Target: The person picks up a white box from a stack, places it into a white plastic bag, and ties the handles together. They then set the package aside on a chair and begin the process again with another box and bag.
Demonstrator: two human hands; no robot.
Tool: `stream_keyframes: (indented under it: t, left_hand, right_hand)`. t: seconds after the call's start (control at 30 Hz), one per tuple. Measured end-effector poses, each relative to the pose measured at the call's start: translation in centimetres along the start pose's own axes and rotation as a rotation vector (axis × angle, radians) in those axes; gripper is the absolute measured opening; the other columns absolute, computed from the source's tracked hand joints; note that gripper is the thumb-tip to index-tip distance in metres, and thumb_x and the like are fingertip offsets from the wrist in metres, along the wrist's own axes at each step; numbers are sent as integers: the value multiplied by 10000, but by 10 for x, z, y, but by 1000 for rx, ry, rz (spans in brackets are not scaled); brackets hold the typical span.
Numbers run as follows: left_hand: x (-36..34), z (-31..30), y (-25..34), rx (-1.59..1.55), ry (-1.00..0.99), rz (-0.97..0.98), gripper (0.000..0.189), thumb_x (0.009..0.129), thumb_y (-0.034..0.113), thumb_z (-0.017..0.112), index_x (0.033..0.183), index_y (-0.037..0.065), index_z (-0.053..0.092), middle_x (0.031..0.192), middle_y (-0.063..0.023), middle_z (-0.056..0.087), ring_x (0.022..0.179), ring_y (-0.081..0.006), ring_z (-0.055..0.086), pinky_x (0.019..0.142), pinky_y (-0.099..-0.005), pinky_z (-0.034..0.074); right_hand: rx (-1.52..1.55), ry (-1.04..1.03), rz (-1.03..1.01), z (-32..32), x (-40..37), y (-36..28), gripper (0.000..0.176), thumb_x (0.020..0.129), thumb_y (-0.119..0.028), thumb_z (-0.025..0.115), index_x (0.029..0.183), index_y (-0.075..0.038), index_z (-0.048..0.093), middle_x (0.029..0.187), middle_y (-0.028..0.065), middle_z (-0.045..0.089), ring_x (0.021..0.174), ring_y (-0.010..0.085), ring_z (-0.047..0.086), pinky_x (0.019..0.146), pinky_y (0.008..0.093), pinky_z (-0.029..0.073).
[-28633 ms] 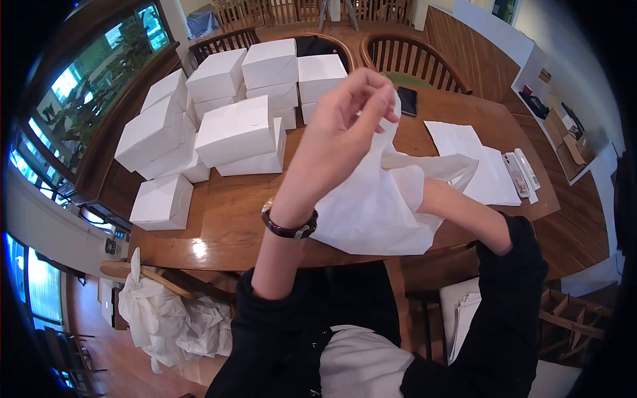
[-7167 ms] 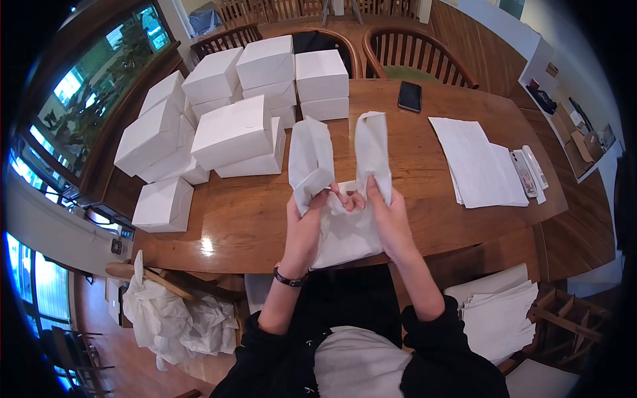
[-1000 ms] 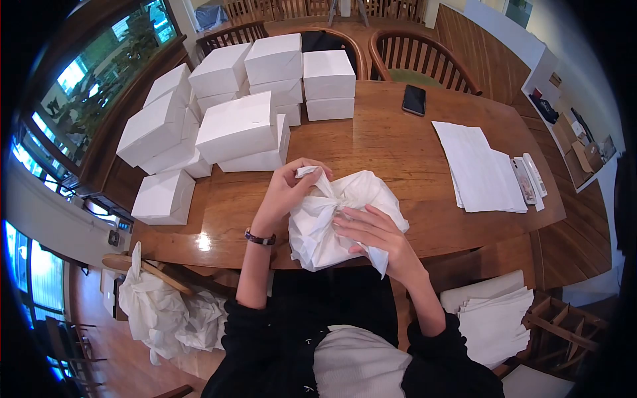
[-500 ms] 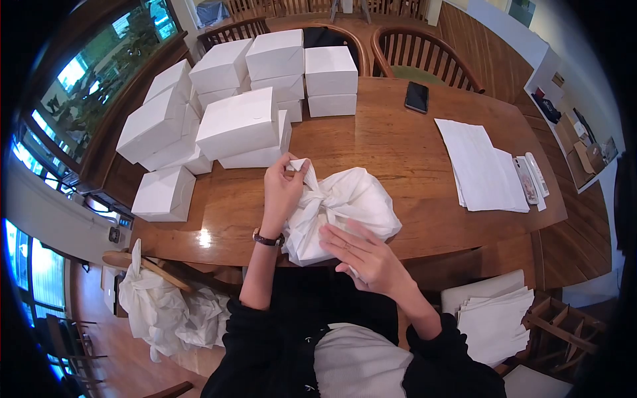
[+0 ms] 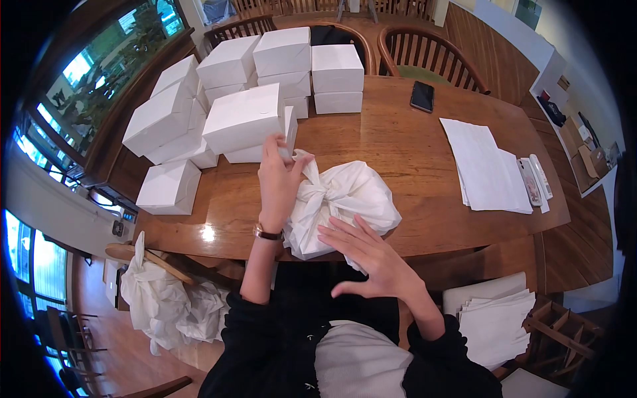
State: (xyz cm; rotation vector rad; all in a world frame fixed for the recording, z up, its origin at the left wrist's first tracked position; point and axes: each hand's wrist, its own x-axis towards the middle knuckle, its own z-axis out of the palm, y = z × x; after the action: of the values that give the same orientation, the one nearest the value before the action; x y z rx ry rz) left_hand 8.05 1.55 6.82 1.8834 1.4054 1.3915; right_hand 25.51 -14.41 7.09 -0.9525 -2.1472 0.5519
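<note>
From my side I see the white cloth bundle on the wooden table, near its front edge, with a knot on top. My left hand is at one cloth end; whether it pinches this, I cannot tell. My right hand is spread beside the bundle's near side. I judge the cloth soft and light, maybe with something boxy inside, so the knot seems the safest hold

Glossy brown wood tabletop; matt white card boxes; thin, crinkled white bag.
</note>
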Motion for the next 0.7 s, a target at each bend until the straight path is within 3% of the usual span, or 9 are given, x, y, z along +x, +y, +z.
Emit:
stream_keyframes:
  t: [0.07, 0.17, 0.27, 0.37, 0.47, 0.57, 0.7]
  left_hand:
    - [-4, -3, 12, 201, 236, 326, 266, 906, 97, 662, 1144, -3, 596, 1119, -170, 607, 948, -284, 639, 823, -421, 515]
    - [-18, -24, 26, 366, -102, 531, 255, 935, 111, 603, 1166, 2, 616, 1131, -179, 611, 1099, -336, 567, 912, -452, 467]
    - [-34, -16, 5, 187, -327, 433, 245, 965, 149, 559, 1146, 7, 644, 1094, -175, 640, 1010, -365, 593, 912, -427, 470]
    - [-31, -26, 20, 89, -472, 112, 294, 991, 212, 537, 1139, -12, 656, 1048, -183, 668, 955, -339, 630, 894, -362, 478]
    - [-23, -29, 11, -19, -550, -13, 361, 971, 284, 580, 1134, -30, 650, 1010, -188, 686, 944, -299, 670, 837, -331, 500]
    - [-19, -27, -24, -212, -569, -152, 377, 962, 307, 607, 1112, -34, 658, 963, -122, 701, 933, -186, 666, 809, -296, 496]
    - [-28, -39, -41, -613, -685, -307, 451, 935, 292, 654, 1271, 8, 555, 1169, -46, 615, 1132, -133, 567, 972, -270, 433]
  right_hand:
    - [111, -35, 19, -5, 0, -1, 617, 874, -257, 693, 1416, -57, 476, 1473, 92, 477, 1414, 297, 378, 1183, 548, 205]
    - [35, -6, 34, -12, -4, 10, 565, 934, -271, 616, 1437, -70, 456, 1504, 86, 440, 1441, 295, 328, 1186, 565, 177]
    - [-217, -38, 96, -18, -5, 18, 530, 955, -210, 576, 1452, -81, 445, 1530, 72, 404, 1463, 287, 279, 1188, 579, 147]
    - [-371, -81, 168, -11, -5, 18, 563, 924, -112, 600, 1464, -125, 442, 1562, 26, 357, 1484, 266, 220, 1191, 584, 113]
    - [-455, -70, 189, -1, -7, 18, 610, 882, -77, 630, 1459, -179, 459, 1562, -2, 358, 1468, 249, 254, 1189, 574, 144]
    - [-580, -32, 150, 7, -8, 28, 663, 834, -53, 655, 1450, -221, 474, 1544, -12, 388, 1429, 241, 332, 1181, 546, 194]
    - [-498, 73, 136, 10, -8, 36, 703, 786, -18, 675, 1432, -226, 494, 1524, 18, 417, 1383, 251, 408, 1165, 517, 235]
